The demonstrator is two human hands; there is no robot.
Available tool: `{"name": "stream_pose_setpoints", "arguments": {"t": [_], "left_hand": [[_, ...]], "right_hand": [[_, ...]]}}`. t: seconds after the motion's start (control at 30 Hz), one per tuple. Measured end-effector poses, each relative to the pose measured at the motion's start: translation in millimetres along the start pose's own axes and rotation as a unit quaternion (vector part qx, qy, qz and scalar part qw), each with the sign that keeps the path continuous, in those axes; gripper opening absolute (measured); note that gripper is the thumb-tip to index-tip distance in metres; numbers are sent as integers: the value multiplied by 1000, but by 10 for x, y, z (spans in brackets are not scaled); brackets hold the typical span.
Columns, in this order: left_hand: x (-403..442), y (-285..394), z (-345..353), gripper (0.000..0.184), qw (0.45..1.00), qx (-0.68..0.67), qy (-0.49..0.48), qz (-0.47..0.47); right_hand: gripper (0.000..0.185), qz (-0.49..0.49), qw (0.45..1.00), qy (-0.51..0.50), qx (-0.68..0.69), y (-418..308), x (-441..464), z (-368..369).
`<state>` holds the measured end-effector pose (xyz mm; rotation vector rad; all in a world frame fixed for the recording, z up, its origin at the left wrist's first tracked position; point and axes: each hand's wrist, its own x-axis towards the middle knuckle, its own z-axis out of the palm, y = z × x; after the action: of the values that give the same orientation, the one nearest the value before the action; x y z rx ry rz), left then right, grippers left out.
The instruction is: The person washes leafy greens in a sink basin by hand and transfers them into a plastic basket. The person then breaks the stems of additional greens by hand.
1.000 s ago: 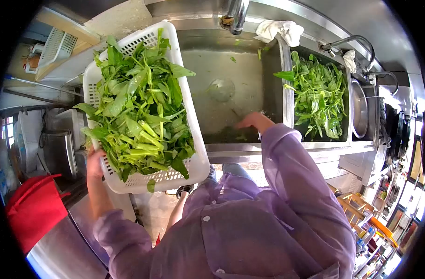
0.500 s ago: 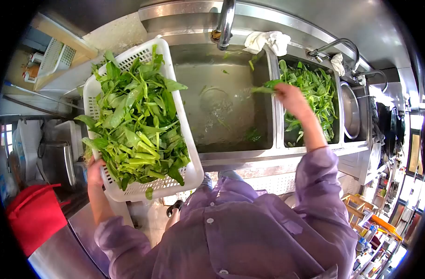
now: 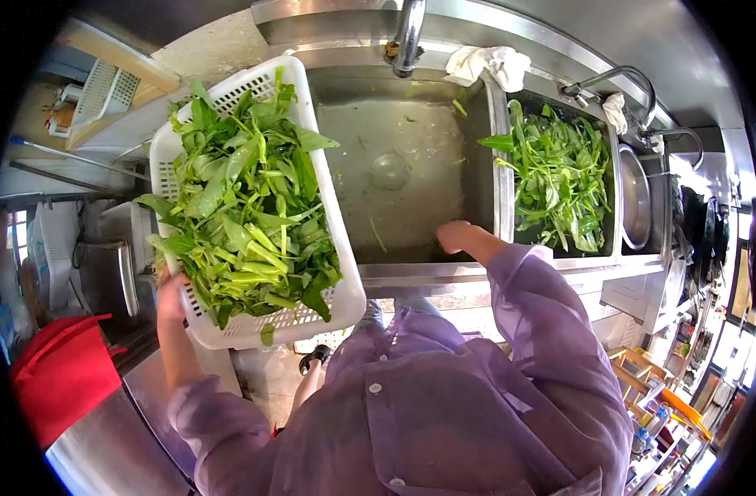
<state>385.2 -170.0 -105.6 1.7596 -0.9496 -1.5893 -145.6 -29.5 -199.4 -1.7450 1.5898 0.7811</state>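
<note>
The sink (image 3: 427,269) spreads under and ahead of the right hand (image 3: 458,237), whose fingers sit low by its near edge; whether they are together, apart or clamped on something I cannot tell, as they are tucked down towards the water; the second sink (image 3: 560,262) lies just to the right of those fingers; the crate (image 3: 345,258) is well to their left, tilted, its near end reaching past the front edge; the left hand (image 3: 171,295) touches its near-left side, those fingers too hidden to show how firmly they grip; if that hand slackened, the overhang and the load could tip the crate towards the floor.

The crate's greens (image 3: 237,202) heap up to the right of the left fingers; being piled above the rim, they could slide off if the crate were jolted; the second heap (image 3: 560,174) lies to the right of the right fingers, one leaf poking over the divider, where a passing sleeve could drag it out; a loose stem (image 3: 379,236), left of the right fingers, could be missed, being thin and apart; a leaf (image 3: 267,334) on the crate's near rim could drop.
</note>
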Motion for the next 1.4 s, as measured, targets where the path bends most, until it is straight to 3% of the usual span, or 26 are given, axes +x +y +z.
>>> {"name": "stream_pose_setpoints", "arguments": {"t": [0.03, 0.07, 0.13, 0.2, 0.27, 0.33, 0.47, 0.6, 0.67, 0.7, 0.77, 0.8, 0.87, 0.93, 1.0, 1.03, 1.13, 1.17, 1.2, 1.27, 1.33, 1.4], "left_hand": [[-2, -20, 13, 49, 1000, -11, -1, 13], [-4, -25, 22, 50, 1000, -20, -4, 23], [-27, -12, 51, 53, 1000, -26, -14, 11], [-66, 60, 91, 55, 1000, -8, 5, -2], [-140, 122, 172, 56, 1000, -15, -5, 1], [-171, 180, 204, 58, 1000, -23, -17, 9], [-118, 113, 147, 61, 999, -31, -16, 4], [-134, 119, 158, 61, 1000, -25, 4, -15], [-64, 36, 88, 61, 999, -34, 8, 2], [-128, 116, 148, 60, 999, -32, 1, -10], [-91, 76, 125, 59, 999, -33, -6, -5], [-75, 53, 78, 59, 1000, -27, -7, -3], [-13, -7, 7, 58, 1000, -20, -17, -6], [7, -37, -5, 58, 999, -36, -1, -2], [-42, 28, 53, 58, 999, -39, -1, -8], [-107, 85, 131, 54, 999, -36, 8, 0], [-88, 42, 122, 53, 1000, -26, 14, 4], [-81, 27, 130, 54, 999, -37, 5, 20], [-77, 34, 135, 55, 998, -49, -3, 38], [-113, 73, 157, 57, 998, -51, -10, 26], [-146, 132, 206, 55, 998, -51, -11, 24], [-119, 98, 130, 52, 997, -70, -28, 29]], "right_hand": [[22, 1, 998, -62, 3, -19, 53, 8], [22, -2, 998, -63, 6, -15, 117, 7], [28, 28, 991, 80, 100, -106, 163, -238], [43, -67, 970, 168, 163, -250, 406, -352], [55, -22, 970, 9, 242, -722, 48, -874], [64, -62, 966, 93, 234, -1039, 474, -563], [47, -118, 951, 114, 260, -1353, 983, -225], [34, -133, 933, 124, 311, -1077, 546, -620], [30, -90, 927, 193, 308, -722, 148, -843], [40, -50, 925, 277, 255, -488, -65, -895], [41, 100, 916, 315, 227, -53, -652, -1150], [38, 124, 869, 397, 270, 138, -955, -1215], [36, 192, 830, 461, 251, 622, -1279, -1256], [42, 256, 839, 444, 182, 1061, -1390, -1240], [50, 424, 852, 307, 2, 1265, -1293, -1198], [46, 411, 862, 298, 1, 1209, -1242, -1330], [20, 273, 862, 427, 32, 1105, -587, -1501], [20, 254, 899, 352, 63, 1044, -350, -1656], [20, 239, 888, 390, 53, 1117, 69, -1578], [25, 278, 888, 362, 60, 1132, 587, -1573], [33, 344, 862, 310, 206, 1152, 804, -1583], [29, 327, 896, 211, 214, 1253, 1015, -1517]]}}
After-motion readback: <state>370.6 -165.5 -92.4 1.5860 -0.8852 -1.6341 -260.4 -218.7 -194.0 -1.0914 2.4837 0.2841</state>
